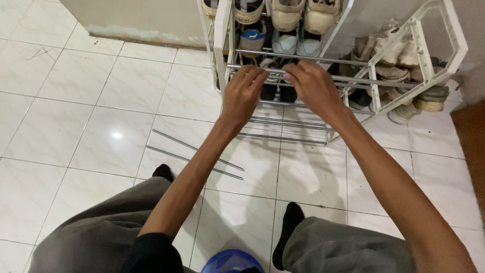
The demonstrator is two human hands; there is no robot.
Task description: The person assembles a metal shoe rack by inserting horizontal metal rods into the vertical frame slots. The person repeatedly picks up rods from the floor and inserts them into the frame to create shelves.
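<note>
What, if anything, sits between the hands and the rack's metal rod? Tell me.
Nothing visible does. The left hand and right hand both already rest on the metal rod of the shoe rack; shoes sit behind it.

Both hands on a rail of the white shoe rack

The left hand (242, 93) and right hand (314, 87) rest side by side on a thin metal rail (353, 79) crossing the shoe rack (221, 45), fingers curled over it. Shoes (286, 15) fill the shelves above and behind. Two loose metal rods (194, 154) lie parallel on the white tiled floor (76, 101), near the rack's lower left corner, beside a black-socked foot (162, 172).
</note>
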